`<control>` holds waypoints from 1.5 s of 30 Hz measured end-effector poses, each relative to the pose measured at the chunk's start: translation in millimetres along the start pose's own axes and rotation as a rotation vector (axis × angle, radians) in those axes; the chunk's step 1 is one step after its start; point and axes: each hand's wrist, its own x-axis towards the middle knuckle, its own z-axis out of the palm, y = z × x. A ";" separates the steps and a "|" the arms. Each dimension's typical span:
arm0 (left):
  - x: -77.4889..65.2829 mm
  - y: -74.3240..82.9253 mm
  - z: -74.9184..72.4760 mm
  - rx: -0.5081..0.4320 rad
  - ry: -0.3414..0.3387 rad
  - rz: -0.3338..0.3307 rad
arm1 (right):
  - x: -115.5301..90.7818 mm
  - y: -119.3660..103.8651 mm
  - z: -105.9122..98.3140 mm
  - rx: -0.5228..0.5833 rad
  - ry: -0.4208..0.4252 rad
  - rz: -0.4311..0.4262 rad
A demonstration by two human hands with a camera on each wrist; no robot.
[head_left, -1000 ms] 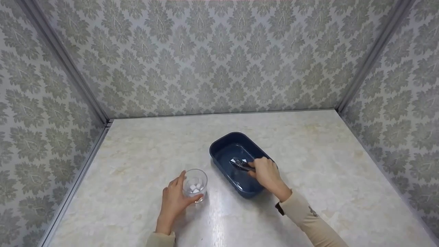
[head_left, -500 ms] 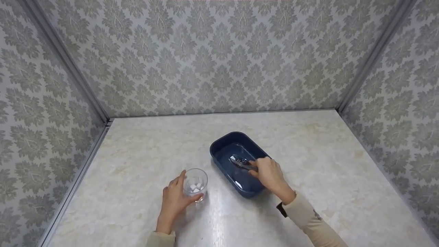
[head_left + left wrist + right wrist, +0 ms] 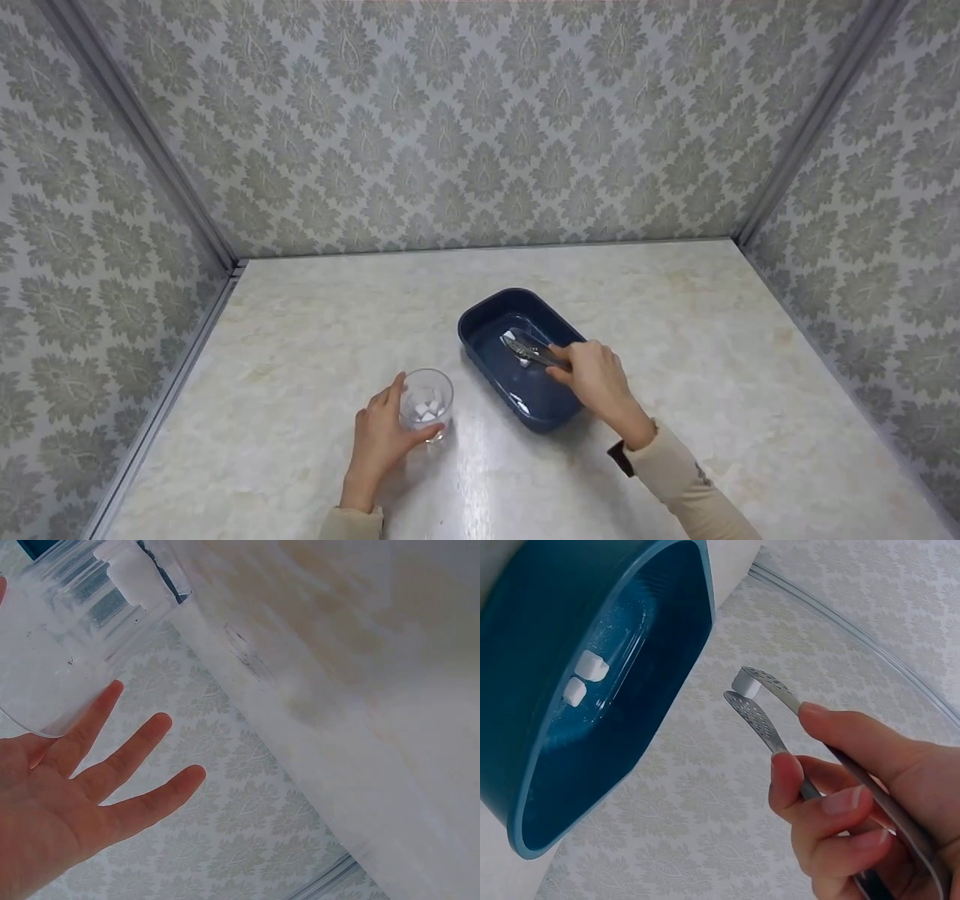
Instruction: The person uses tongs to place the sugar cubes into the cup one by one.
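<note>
My left hand (image 3: 379, 439) grips a clear drinking glass (image 3: 427, 386) upright on the table, thumb on one side and index finger on the other. Several white cubes (image 3: 429, 410) lie at the bottom of the glass. In the left wrist view the other fingers (image 3: 139, 746) spread out beside it. My right hand (image 3: 596, 379) holds metal tongs (image 3: 759, 724) with perforated tips. Between those tips a single white cube (image 3: 745, 684) is pinched, over the dark blue rectangular dish (image 3: 540, 401). Two more white cubes (image 3: 591, 666) sit on the dish's floor.
The marbled pale tabletop (image 3: 322, 322) ends at a patterned wall panel (image 3: 480, 150) behind, with similar panels at left and right. The dish stands just right of the glass, set at an angle.
My right hand has drawn slightly back and to the right, and the tongs have come together on a cube and lifted it. The left hand and glass have stayed put.
</note>
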 end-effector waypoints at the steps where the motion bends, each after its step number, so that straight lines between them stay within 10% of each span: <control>1: 0.0 0.0 -0.1 -0.001 0.001 0.000 | -0.3 -0.2 -0.7 0.001 0.004 -0.002; 45: 1.1 2.3 -0.1 0.023 -0.049 -0.042 | -12.1 -41.2 -19.9 0.023 0.068 -0.154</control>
